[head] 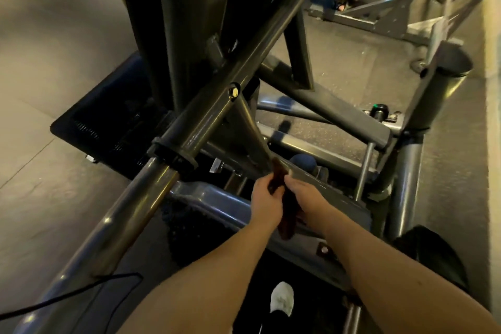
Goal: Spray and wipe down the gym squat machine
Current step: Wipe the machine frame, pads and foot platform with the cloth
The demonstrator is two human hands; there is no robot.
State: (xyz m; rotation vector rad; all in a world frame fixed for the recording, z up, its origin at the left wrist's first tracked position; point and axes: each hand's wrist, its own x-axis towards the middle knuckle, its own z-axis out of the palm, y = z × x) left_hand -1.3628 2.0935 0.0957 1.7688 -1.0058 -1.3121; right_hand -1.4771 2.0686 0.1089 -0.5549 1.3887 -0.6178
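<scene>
Wiping stage: left hand and right hand are each clamping the cloth, holding it against a strut at 5 o'clock; most of the frame is probably awaiting wiping.

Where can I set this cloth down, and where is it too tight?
Bare grey floor lies left of the long diagonal bar and the black platform. A floor strip runs between the right upright tube and the wall. Crowded: the tube junction where left hand and right hand grip the cloth.
</scene>
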